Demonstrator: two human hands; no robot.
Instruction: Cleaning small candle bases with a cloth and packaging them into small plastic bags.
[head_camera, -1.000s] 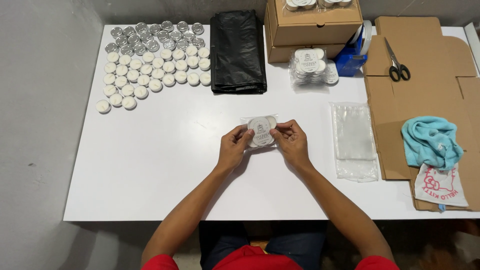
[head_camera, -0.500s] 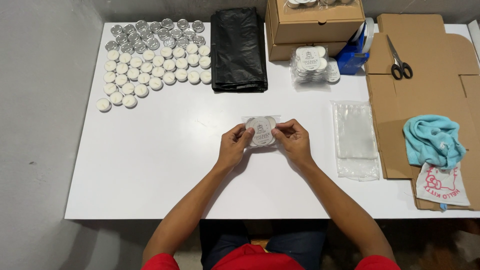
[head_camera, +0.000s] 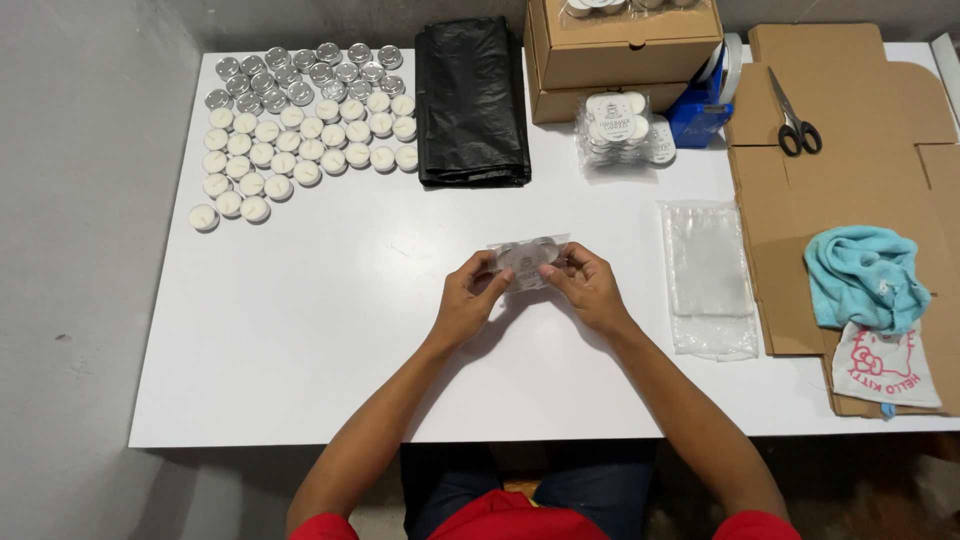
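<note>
A white table stands against a grey wall, with grey floor showing along its left side. At its far left lie rows of tealights, white wax ones nearer and silver-cupped ones behind. Beside them sits a folded black plastic bag, then stacked cardboard boxes, a pile of packed tealight packets and a blue tape dispenser. To the right, scissors and a light blue cloth rest on flattened cardboard, with a stack of clear plastic bags just beside it.

Near the table's middle, the left hand and right hand face each other, fingers curled, each pinching one end of a small clear packet. The packet is held just above the tabletop, between the fingertips; round tealights show through its glossy film, though how many is hard to tell.
</note>
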